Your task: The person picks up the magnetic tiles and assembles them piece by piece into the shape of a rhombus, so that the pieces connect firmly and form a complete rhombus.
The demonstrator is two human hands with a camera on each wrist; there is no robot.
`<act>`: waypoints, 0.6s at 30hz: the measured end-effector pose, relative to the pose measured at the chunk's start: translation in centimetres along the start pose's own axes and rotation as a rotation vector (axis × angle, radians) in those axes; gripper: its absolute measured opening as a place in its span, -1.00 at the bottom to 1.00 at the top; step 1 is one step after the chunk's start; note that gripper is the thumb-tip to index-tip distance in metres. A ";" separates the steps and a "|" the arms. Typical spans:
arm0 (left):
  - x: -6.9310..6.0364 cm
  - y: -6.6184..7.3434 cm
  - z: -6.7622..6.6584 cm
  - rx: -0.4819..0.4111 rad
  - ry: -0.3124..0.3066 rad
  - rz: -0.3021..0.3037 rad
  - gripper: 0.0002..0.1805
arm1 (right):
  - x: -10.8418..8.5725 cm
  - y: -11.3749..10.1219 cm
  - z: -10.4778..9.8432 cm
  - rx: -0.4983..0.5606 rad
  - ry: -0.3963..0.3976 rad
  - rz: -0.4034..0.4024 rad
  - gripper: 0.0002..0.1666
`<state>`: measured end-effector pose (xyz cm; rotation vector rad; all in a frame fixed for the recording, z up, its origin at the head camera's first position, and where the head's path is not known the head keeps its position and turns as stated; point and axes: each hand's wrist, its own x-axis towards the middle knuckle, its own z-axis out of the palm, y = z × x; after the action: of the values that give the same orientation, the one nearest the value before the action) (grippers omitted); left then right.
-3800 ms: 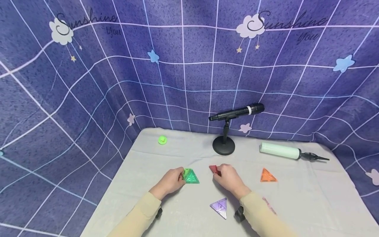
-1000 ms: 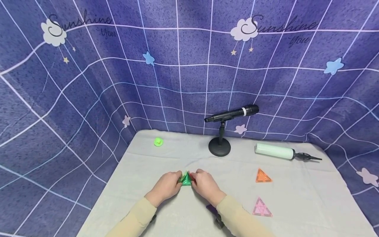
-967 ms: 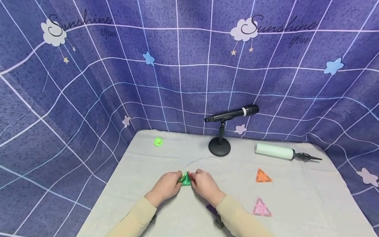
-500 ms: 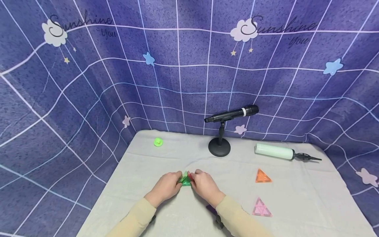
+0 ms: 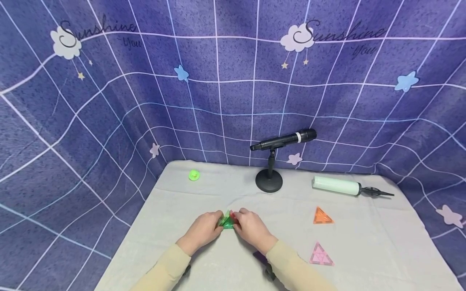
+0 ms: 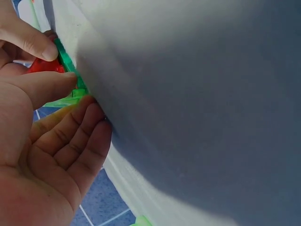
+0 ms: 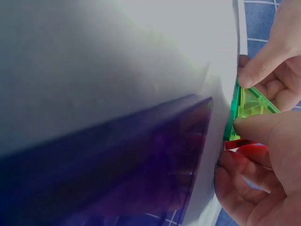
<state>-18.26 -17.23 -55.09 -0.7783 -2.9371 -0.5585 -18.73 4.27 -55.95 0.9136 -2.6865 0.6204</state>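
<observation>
Both hands meet over a small group of translucent triangular magnetic tiles on the table. A dark green tile (image 5: 228, 225) lies flat between them. My left hand (image 5: 202, 230) pinches a lime green tile (image 7: 257, 101), which stands tilted up along the dark green one's left side. On the other side, my right hand (image 5: 253, 228) grips a red tile (image 6: 47, 66), also raised at the dark green tile's edge. Fingers cover much of the lime and red tiles. Below the right wrist is a purple tile (image 7: 155, 165), partly hidden by the forearm in the head view.
To the right lie an orange triangle (image 5: 322, 216) and a pink triangle (image 5: 320, 255). Behind stand a black microphone on a stand (image 5: 269, 180) and, lying down, a pale green hand pump (image 5: 336, 186). A small green duck toy (image 5: 194, 175) sits at the back left.
Over the earlier frames my right hand brought the red tile leftward to the green tiles, and the lime tile was tilted up. In the last second the hands have barely moved.
</observation>
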 end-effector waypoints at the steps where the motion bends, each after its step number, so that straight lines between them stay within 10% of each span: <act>1: 0.0 0.1 0.0 -0.001 -0.004 -0.004 -0.77 | 0.0 0.0 -0.1 0.004 -0.002 -0.001 -0.82; 18: -0.7 0.6 -0.4 0.046 0.084 -0.050 -0.64 | -0.7 0.9 -1.1 -0.020 -0.070 0.014 -0.71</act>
<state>-17.36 -17.20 -54.66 -0.6611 -2.8883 -0.5122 -18.67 5.76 -55.53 0.9287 -2.7578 0.5743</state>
